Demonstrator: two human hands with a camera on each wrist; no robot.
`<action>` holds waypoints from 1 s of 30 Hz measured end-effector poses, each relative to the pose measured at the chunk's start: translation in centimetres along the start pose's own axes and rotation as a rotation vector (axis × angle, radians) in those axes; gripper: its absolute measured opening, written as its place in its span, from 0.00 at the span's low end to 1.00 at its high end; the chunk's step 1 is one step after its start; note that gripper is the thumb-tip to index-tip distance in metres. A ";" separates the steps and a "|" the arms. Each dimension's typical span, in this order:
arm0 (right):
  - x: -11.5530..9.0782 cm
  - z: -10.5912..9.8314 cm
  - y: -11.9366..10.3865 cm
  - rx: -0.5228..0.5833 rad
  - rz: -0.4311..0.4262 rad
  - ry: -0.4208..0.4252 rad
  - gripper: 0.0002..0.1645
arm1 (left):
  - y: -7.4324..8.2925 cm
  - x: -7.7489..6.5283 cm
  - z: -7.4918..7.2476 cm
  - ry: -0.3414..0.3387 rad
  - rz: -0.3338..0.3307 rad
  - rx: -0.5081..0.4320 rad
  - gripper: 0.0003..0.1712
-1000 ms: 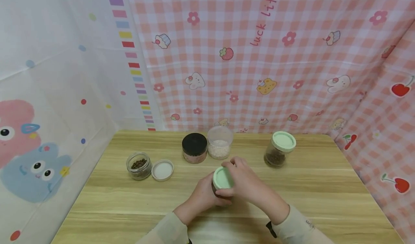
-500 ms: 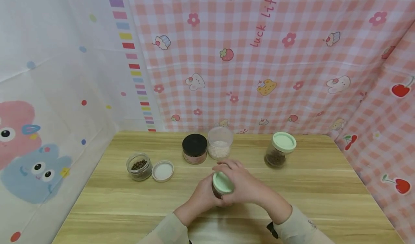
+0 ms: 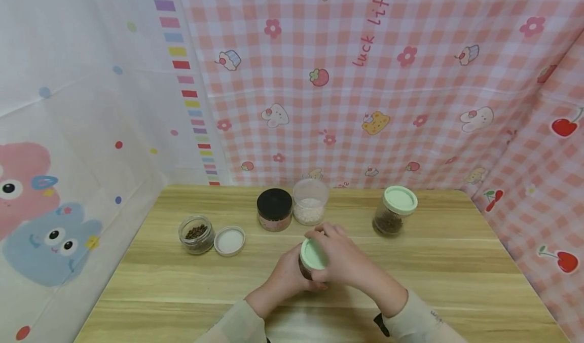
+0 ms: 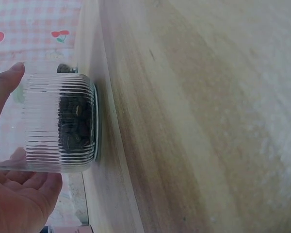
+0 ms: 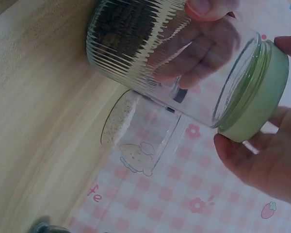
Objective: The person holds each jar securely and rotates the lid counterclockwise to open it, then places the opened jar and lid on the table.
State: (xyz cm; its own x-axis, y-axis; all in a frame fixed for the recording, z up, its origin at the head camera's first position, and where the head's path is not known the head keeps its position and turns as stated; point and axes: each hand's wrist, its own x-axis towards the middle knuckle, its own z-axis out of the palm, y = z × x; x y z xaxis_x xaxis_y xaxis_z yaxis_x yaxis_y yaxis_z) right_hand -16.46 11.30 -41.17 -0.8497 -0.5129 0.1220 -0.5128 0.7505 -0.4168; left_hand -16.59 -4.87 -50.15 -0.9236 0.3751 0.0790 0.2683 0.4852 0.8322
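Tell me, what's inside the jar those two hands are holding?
Dark pieces lie low in the ribbed glass jar, seen through its side. Inner ones are hidden; the green lid and right hand block the view from above.

The left hand [image 3: 288, 272] holds a dark-sided round jar [image 3: 305, 270], and the right hand [image 3: 339, 258] grips its pale green lid [image 3: 313, 255]. Behind them stand a pinkish round jar with a black lid [image 3: 274, 204] and a clear tub [image 3: 310, 188] of white grains [image 3: 309, 212]; an open clear jar [image 3: 199, 248] (brown pieces [image 3: 196, 231] are inside) stands leftward.
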 end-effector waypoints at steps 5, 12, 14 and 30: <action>0.1 -0.3 0.2 0.095 -0.088 -0.070 0.44 | 0.0 0.0 0.0 0.000 0.011 0.037 0.52; -0.2 -0.5 0.1 0.088 -0.126 -0.073 0.48 | 0.1 0.1 0.0 0.012 0.010 0.026 0.52; -0.3 -0.5 -0.1 0.071 -0.076 -0.039 0.51 | 0.1 0.1 0.0 0.011 -0.003 -0.007 0.52; 0.1 -0.4 0.3 0.068 -0.062 -0.065 0.44 | 0.0 -0.2 0.0 -0.001 -0.004 0.002 0.54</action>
State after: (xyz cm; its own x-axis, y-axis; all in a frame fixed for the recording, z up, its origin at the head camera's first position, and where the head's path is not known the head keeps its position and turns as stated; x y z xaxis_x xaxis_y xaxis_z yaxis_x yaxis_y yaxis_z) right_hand -16.71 11.63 -40.89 -0.8060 -0.5847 0.0920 -0.5527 0.6878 -0.4706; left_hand -16.41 -4.90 -50.15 -0.9243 0.3741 0.0755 0.2653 0.4878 0.8317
